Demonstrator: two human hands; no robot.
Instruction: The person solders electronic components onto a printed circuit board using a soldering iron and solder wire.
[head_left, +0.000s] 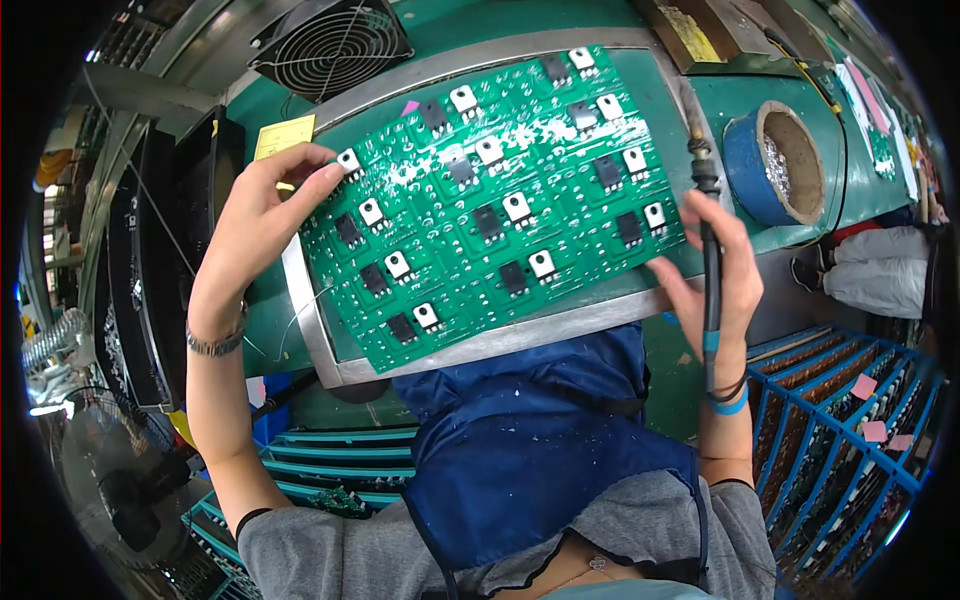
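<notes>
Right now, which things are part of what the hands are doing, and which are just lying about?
Seem part of it:
green circuit board, held by the left hand
soldering iron, in the right hand

Seem just nearby:
black fan
yellow paper

The left arm is bent at the elbow and extended forward, with the left hand turned inward and its thumb and forefinger brought near in a pinch. The right forearm is likewise held forward; the right hand is turned leftward, its fingers curled and its thumb set apart from them.
</notes>
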